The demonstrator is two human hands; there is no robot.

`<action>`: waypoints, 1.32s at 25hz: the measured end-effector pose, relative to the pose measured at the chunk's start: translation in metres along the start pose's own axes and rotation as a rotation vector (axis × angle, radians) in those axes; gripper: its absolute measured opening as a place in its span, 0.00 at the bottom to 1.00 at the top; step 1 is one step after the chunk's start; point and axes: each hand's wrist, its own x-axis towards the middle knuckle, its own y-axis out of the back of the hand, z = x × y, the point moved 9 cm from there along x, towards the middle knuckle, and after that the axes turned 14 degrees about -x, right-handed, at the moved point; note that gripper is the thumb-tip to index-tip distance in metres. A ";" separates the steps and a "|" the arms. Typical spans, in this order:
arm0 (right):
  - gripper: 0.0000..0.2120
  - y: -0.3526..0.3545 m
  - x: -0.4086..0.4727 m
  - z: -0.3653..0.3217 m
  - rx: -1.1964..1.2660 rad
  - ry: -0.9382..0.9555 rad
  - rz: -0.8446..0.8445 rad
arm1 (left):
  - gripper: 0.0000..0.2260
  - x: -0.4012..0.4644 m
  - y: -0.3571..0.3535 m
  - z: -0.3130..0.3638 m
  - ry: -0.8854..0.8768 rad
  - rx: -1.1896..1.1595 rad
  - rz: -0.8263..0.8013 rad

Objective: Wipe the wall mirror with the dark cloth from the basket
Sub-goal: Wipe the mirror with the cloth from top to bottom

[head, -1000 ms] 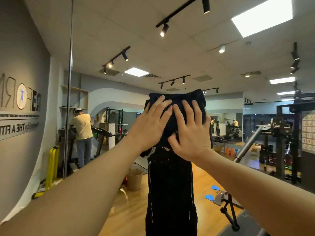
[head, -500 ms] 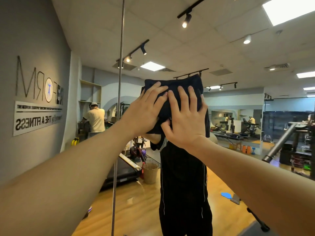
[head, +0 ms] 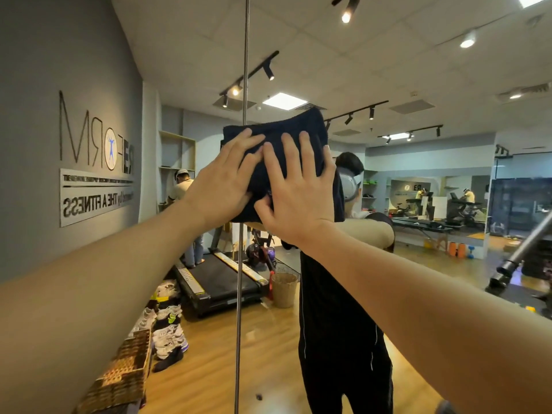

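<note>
The wall mirror (head: 433, 279) fills the view and reflects a gym room. A folded dark cloth (head: 277, 130) lies flat against the glass at head height. My left hand (head: 222, 180) presses on the cloth's left half with straight, spread fingers. My right hand (head: 298, 192) presses on its right half, fingers straight and pointing up, the two hands touching side by side. Both arms reach forward from the bottom corners. My own reflection in a black shirt stands behind the cloth, its head mostly hidden.
A vertical metal seam (head: 242, 204) between mirror panels runs just left of centre, behind the cloth. Reflected in the glass are a treadmill (head: 218, 282), a woven basket (head: 283, 289), rows of shoes (head: 167, 330), a patterned box and a person at the shelves.
Both hands have slid the cloth across the glass toward the seam, which now runs behind the cloth's left part. My view has turned left, bringing the treadmill and shoes into sight.
</note>
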 end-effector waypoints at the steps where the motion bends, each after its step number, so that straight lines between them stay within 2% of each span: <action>1: 0.38 -0.002 -0.008 -0.007 0.003 0.019 -0.003 | 0.33 -0.010 -0.003 0.001 -0.006 0.018 -0.008; 6: 0.38 -0.015 -0.062 -0.031 0.009 0.146 0.001 | 0.36 -0.068 -0.030 0.020 0.004 0.113 -0.030; 11: 0.38 -0.022 -0.118 -0.020 -0.024 0.247 0.007 | 0.37 -0.102 -0.067 0.058 0.030 0.081 -0.091; 14: 0.38 -0.025 -0.154 -0.003 -0.031 0.282 0.000 | 0.33 -0.117 -0.090 0.090 0.050 0.028 -0.140; 21: 0.34 -0.025 -0.222 0.079 -0.078 0.294 -0.006 | 0.40 -0.113 -0.147 0.181 0.057 -0.106 -0.238; 25: 0.35 -0.015 -0.172 0.143 -0.104 0.270 0.035 | 0.41 -0.036 -0.138 0.195 0.026 -0.105 -0.175; 29: 0.35 0.005 -0.051 0.204 -0.150 0.177 0.122 | 0.41 0.089 -0.081 0.169 -0.035 -0.120 -0.045; 33: 0.35 0.018 0.021 0.223 -0.129 0.072 0.129 | 0.39 0.156 -0.039 0.140 -0.044 -0.142 0.022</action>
